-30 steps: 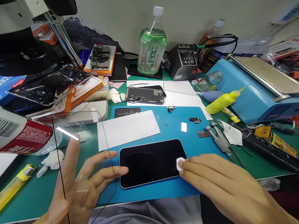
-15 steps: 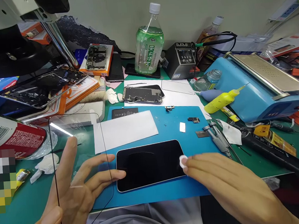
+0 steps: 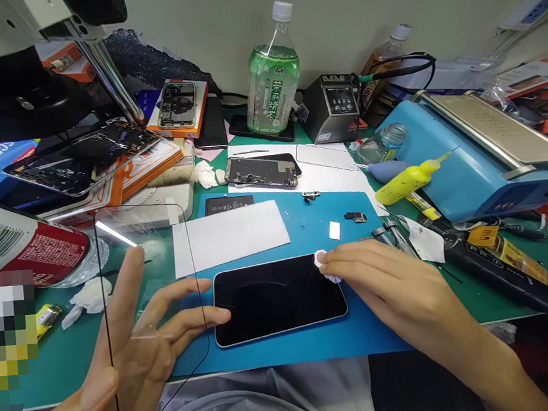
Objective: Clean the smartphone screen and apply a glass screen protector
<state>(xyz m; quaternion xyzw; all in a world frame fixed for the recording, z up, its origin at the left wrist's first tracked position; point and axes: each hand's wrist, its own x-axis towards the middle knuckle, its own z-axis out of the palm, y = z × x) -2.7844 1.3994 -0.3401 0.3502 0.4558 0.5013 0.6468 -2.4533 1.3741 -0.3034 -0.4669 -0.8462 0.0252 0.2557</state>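
A black phone [image 3: 275,298] lies screen up on the blue mat [image 3: 312,347] in front of me. My left hand [image 3: 129,347] holds a clear glass screen protector [image 3: 164,238] with a thin black border upright by its edges, and two fingertips touch the phone's left end. My right hand [image 3: 392,285] pinches a small white wipe [image 3: 322,266] and presses it on the phone's upper right corner.
A white paper sheet [image 3: 231,235] and small parts lie on the mat behind the phone. Tweezers [image 3: 396,237], a black-handled tool [image 3: 504,271], a yellow squeeze bottle [image 3: 410,180] and a blue machine [image 3: 481,159] stand right. A green bottle [image 3: 272,86], opened phones and a red can [image 3: 33,247] crowd the back and left.
My right hand has slid the wipe from the phone's right end up to its upper right corner. The left hand and the glass have stayed almost still.
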